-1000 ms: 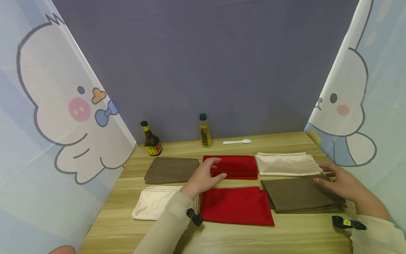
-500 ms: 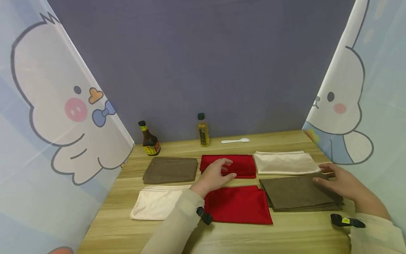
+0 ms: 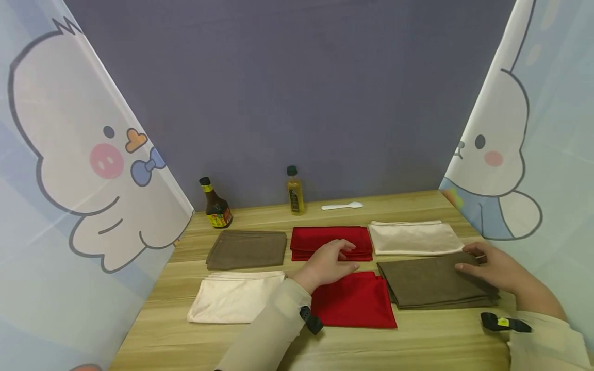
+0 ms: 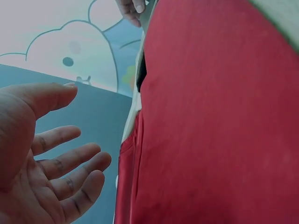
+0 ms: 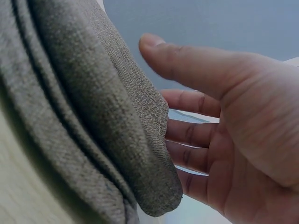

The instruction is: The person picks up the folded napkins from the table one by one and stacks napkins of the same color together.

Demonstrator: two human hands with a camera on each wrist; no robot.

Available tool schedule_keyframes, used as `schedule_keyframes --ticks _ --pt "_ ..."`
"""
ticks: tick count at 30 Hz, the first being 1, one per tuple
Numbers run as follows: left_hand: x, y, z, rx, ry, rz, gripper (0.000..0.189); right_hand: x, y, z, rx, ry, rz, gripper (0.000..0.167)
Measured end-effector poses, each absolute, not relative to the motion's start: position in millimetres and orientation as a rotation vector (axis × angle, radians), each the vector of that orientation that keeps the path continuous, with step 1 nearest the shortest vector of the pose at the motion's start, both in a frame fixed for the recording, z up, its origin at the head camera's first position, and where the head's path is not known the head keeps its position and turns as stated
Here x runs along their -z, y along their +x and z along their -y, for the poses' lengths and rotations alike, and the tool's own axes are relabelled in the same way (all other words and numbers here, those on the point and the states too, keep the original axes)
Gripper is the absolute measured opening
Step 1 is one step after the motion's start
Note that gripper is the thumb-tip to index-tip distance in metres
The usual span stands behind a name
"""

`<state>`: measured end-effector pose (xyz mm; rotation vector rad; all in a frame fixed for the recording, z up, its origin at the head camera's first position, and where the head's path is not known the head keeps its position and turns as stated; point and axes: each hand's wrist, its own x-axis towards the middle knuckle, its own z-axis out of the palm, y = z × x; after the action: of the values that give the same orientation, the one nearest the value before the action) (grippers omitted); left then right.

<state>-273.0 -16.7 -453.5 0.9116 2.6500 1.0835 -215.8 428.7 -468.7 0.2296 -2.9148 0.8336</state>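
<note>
My left hand (image 3: 327,264) hovers over the two folded red cloths, the far one (image 3: 329,237) and the near one (image 3: 357,306). In the left wrist view its fingers (image 4: 70,158) are spread and loosely bent, with nothing between them and the thumb. My right hand (image 3: 496,268) is at the right end of a folded brown cloth (image 3: 427,286). The right wrist view has its fingers (image 5: 191,133) reaching behind the edge of that brown cloth (image 5: 107,107), while the thumb stands apart from the fabric.
A folded cream cloth (image 3: 413,239) lies behind the right brown one. On the left are another brown cloth (image 3: 248,250) and cream cloth (image 3: 236,299). A dark sauce bottle (image 3: 216,206), an oil bottle (image 3: 295,193) and a white spoon (image 3: 342,205) line the back.
My left hand has moved to the right across the red cloths, uncovering more of the left cream cloth. The right hand stays at the brown cloth. The head view has shifted slightly.
</note>
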Motion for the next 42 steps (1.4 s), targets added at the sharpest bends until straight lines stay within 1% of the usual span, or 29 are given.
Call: schedule_keyframes --ticks 14,24,36,39,42 --pt "462.7 -270.4 -6.5 -0.993 0.944 -2.652 0.052 477.7 -220.5 -435.8 -0.795 0.296 2.913 0.057" --pt "470.1 -269.3 -20.7 -0.911 1.083 -2.683 0.049 476.7 -222.0 -433.4 -0.803 0.291 2.905 0.054" --pt "481.7 -265.0 -33.6 -0.826 1.026 -2.713 0.055 474.9 -223.4 -428.8 -0.822 0.236 2.899 0.058" --pt "483.2 -263.8 -36.2 -0.816 1.023 -2.713 0.055 475.1 -221.8 -428.0 -0.849 0.265 2.892 0.060" --pt "481.9 -262.4 -38.0 -0.819 1.007 -2.706 0.054 474.5 -221.8 -428.7 -0.839 0.305 2.889 0.056"
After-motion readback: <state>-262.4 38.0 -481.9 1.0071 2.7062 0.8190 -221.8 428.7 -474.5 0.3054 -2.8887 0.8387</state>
